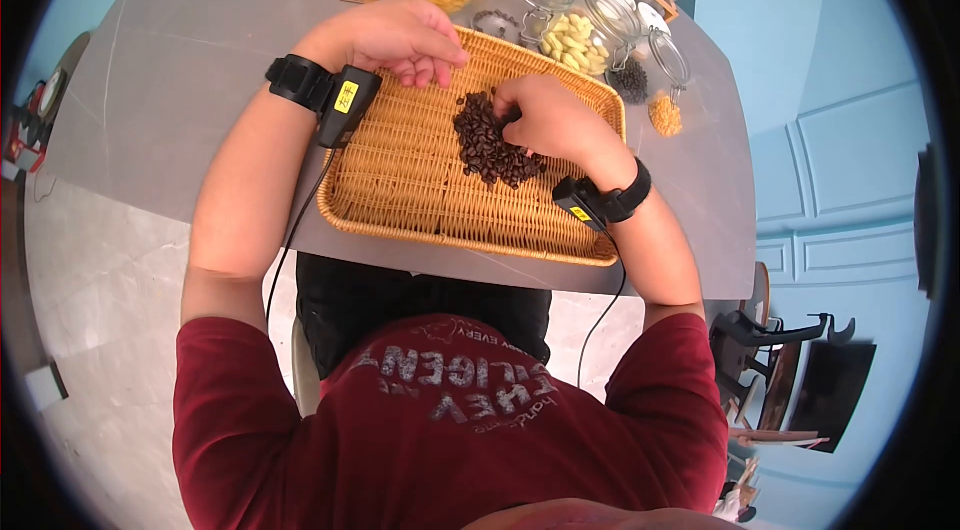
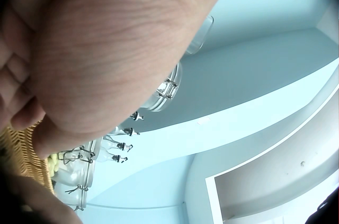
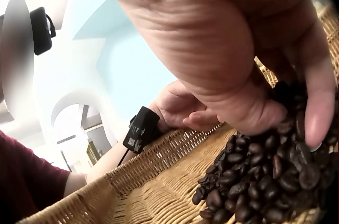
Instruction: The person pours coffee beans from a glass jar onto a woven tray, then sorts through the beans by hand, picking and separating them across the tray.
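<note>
Fingers [image 1: 510, 95] of the right hand [image 1: 565, 120] reach down into a mound of dark roasted coffee beans [image 1: 485, 145] on a rectangular wicker tray [image 1: 440, 235], as seen in the head view. The beans lie directly at the fingertips, most of them spreading to the left and toward the person's body; the mound's longer axis appears to run from the far side of the tray to the near side, slanting slightly right. The left hand [image 1: 408, 38], its fingers loosely bent, hangs over the tray's far left part, apart from the mound, leaving the right hand plainly the nearer.

In the left wrist view, the left palm fills much of the frame, its fingers curled at the edge with nothing visible in them; the tray's weave shows below, and the beans cannot be made out.

In the right wrist view, the right thumb [image 3: 265, 115] and a bent finger [image 3: 319, 107] stand apart, tips down at the beans, with more beans between and below them. Whether any bean is pinched cannot be told. Single beans lie at mixed angles, sharing no one long axis. Beyond, the left hand shows near the tray's woven rim, away from the beans.
</note>
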Available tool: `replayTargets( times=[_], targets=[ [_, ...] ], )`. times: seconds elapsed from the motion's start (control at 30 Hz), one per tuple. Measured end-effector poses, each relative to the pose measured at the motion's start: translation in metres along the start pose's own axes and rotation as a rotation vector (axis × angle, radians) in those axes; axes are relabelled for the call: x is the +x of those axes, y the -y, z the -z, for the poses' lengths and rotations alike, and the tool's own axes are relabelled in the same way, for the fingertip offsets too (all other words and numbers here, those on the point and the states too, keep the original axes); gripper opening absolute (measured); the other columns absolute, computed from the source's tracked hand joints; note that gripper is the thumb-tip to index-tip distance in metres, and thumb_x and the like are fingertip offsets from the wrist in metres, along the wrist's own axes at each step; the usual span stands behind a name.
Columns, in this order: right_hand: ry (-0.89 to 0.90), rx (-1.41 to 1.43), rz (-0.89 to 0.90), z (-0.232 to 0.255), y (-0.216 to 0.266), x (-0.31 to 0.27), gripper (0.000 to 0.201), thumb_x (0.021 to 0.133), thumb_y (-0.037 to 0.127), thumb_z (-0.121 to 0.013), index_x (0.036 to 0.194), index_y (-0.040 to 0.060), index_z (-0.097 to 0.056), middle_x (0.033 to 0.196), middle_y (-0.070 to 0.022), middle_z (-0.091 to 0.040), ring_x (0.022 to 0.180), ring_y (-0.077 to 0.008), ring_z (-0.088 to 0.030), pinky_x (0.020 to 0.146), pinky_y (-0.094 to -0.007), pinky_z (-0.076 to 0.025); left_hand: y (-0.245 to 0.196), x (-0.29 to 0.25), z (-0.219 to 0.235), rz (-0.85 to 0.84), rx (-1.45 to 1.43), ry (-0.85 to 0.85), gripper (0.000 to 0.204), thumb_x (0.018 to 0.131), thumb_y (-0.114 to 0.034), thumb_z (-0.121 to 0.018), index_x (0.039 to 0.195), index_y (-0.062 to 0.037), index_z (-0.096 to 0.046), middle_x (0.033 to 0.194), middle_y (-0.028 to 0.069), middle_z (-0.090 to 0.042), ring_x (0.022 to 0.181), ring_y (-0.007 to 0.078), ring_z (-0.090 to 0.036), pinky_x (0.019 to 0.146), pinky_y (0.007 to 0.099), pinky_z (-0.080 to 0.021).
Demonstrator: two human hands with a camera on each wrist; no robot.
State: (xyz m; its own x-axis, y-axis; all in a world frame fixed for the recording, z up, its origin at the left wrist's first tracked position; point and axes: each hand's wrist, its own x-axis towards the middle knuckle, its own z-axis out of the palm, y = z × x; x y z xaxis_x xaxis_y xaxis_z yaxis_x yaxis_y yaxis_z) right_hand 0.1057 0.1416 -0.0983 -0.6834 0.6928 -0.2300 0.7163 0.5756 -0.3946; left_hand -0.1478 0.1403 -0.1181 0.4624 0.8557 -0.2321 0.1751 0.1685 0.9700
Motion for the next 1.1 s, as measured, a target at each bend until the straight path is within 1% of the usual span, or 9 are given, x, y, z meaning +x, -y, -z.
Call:
replayTargets(
  times=[0.03,0.1,0.23,0.3,0.33,0.4,0.6,0.83,1.1],
  targets=[
    [-0.001,-0.002,0.001,0.003,0.001,-0.001,0.015,0.076,0.0,-0.069,0.09,-0.0023,-0.067,0.078,-0.0142,-0.068,0.065,-0.0239,-0.07,0.061,-0.0337,-0.055,0.0,0.0,0.0,0.006,0.002,0.004,0.018,0.094,-0.021,-0.07,0.097,-0.003,-0.068,0.079,0.0071,-0.072,0.055,0.0079,-0.059,0.051,0.0217,-0.049],
    [0.086,0.223,-0.118,0.011,0.002,-0.001,0.009,0.079,-0.004,-0.066,0.089,-0.0028,-0.067,0.077,-0.0093,-0.068,0.058,-0.0147,-0.068,0.055,-0.0277,-0.054,-0.001,-0.001,0.0,0.006,0.003,0.003,0.018,0.094,-0.021,-0.07,0.097,-0.0029,-0.068,0.079,0.0072,-0.072,0.055,0.0079,-0.059,0.051,0.0216,-0.049],
    [0.123,0.437,-0.121,0.021,-0.011,-0.001,0.007,0.08,-0.002,-0.065,0.086,-0.0029,-0.067,0.079,-0.0072,-0.069,0.063,-0.0152,-0.069,0.058,-0.0257,-0.055,-0.001,0.0,-0.001,0.008,0.01,0.003,0.018,0.094,-0.02,-0.07,0.097,-0.0022,-0.068,0.079,0.0076,-0.072,0.055,0.008,-0.059,0.051,0.0211,-0.049],
    [0.171,0.733,-0.147,0.023,-0.018,-0.001,0.007,0.08,-0.003,-0.066,0.087,-0.0045,-0.068,0.082,-0.0087,-0.069,0.066,-0.0173,-0.069,0.059,-0.0263,-0.058,0.0,0.001,0.0,0.006,0.004,0.01,0.019,0.094,-0.02,-0.07,0.097,-0.002,-0.068,0.079,0.0078,-0.072,0.055,0.008,-0.059,0.051,0.021,-0.049],
    [0.17,0.731,-0.147,0.025,-0.02,-0.002,0.007,0.08,-0.003,-0.066,0.087,-0.0045,-0.068,0.082,-0.0087,-0.069,0.066,-0.0173,-0.069,0.059,-0.0263,-0.058,0.0,0.001,0.001,0.007,-0.002,0.017,0.019,0.094,-0.02,-0.07,0.097,-0.0017,-0.067,0.079,0.008,-0.072,0.055,0.0081,-0.059,0.051,0.0209,-0.049],
    [0.211,1.147,-0.204,0.027,-0.023,-0.003,0.01,0.082,-0.006,-0.063,0.091,-0.0045,-0.066,0.084,-0.0097,-0.068,0.07,-0.0163,-0.069,0.061,-0.026,-0.057,0.001,0.002,0.001,0.005,-0.007,0.017,0.019,0.094,-0.02,-0.07,0.097,-0.0015,-0.067,0.079,0.0082,-0.072,0.055,0.0081,-0.059,0.051,0.0209,-0.049],
    [0.323,1.685,-0.159,0.017,-0.042,0.005,0.011,0.088,-0.002,-0.056,0.097,-0.0019,-0.063,0.085,-0.0089,-0.064,0.073,-0.0182,-0.061,0.059,-0.0258,-0.05,0.0,0.001,0.0,0.005,-0.005,0.01,0.02,0.094,-0.02,-0.07,0.098,-0.0013,-0.068,0.079,0.0085,-0.071,0.056,0.0085,-0.06,0.051,0.0211,-0.049],
    [0.245,1.771,-0.224,0.012,-0.022,0.011,0.008,0.096,0.009,-0.054,0.091,0.0028,-0.055,0.085,-0.0071,-0.057,0.068,-0.0139,-0.051,0.052,-0.0232,-0.042,0.001,0.0,0.0,-0.004,0.0,0.002,0.02,0.093,-0.021,-0.07,0.099,-0.0014,-0.069,0.079,0.0084,-0.071,0.056,0.0087,-0.06,0.052,0.0217,-0.049],
    [0.239,1.75,-0.272,0.006,-0.03,0.014,0.033,0.101,0.022,-0.054,0.071,0.0137,-0.043,0.06,0.0047,-0.038,0.044,-0.0051,-0.033,0.034,-0.0203,-0.023,0.0,0.0,-0.001,-0.004,0.0,0.0,0.02,0.093,-0.021,-0.07,0.099,-0.0025,-0.069,0.08,0.0081,-0.072,0.056,0.0084,-0.059,0.052,0.0216,-0.048]
  ],
)
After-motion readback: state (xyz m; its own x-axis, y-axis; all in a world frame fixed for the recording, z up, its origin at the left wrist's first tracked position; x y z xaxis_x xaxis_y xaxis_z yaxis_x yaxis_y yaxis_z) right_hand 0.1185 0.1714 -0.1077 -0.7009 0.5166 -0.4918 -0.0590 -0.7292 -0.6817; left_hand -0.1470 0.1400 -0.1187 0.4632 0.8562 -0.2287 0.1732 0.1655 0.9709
